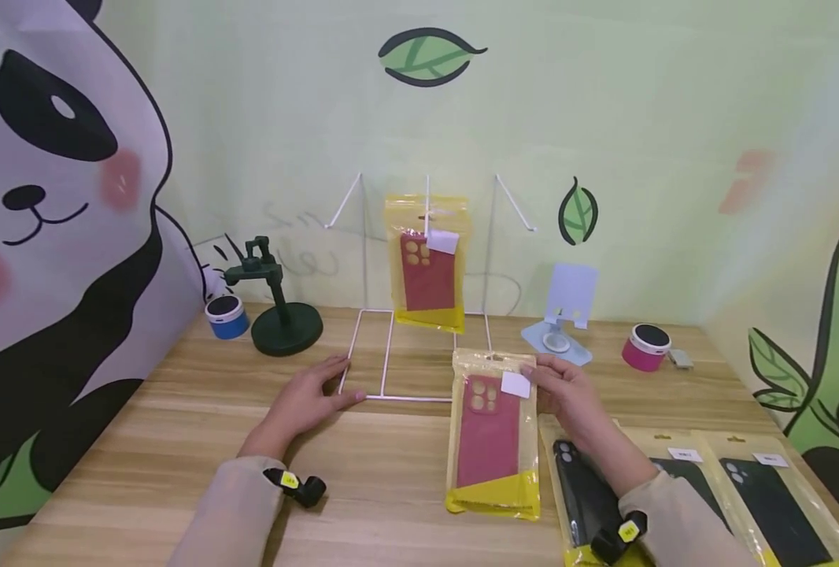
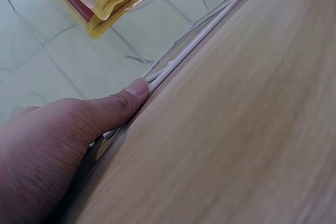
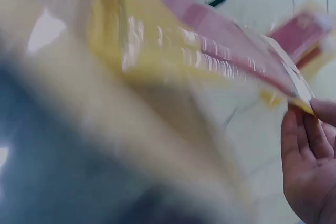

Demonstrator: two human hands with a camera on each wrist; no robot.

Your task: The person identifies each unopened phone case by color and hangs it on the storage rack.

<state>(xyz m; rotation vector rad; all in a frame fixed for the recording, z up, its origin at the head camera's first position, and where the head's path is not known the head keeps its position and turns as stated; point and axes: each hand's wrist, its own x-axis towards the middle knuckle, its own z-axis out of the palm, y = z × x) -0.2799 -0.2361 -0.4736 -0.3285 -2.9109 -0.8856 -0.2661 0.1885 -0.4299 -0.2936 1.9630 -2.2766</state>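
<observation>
A white wire rack (image 1: 373,354) stands at the middle of the wooden table, and one yellow packet with a red phone case (image 1: 426,264) hangs on its middle hook. My left hand (image 1: 334,386) lies flat on the table with its fingers on the front left corner of the rack's base. In the left wrist view the thumb (image 2: 137,88) presses against the white wire (image 2: 210,32). My right hand (image 1: 536,378) pinches the top right corner of a second red phone case packet (image 1: 493,437), lifted slightly off the table. The right wrist view shows this packet (image 3: 210,40) blurred, held at its edge by my fingers (image 3: 310,150).
A dark green phone holder (image 1: 278,315) and a blue speaker (image 1: 227,316) stand at the back left. A pale blue phone stand (image 1: 564,311) and a pink speaker (image 1: 646,346) are at the back right. Packets of black cases (image 1: 774,496) lie at the front right.
</observation>
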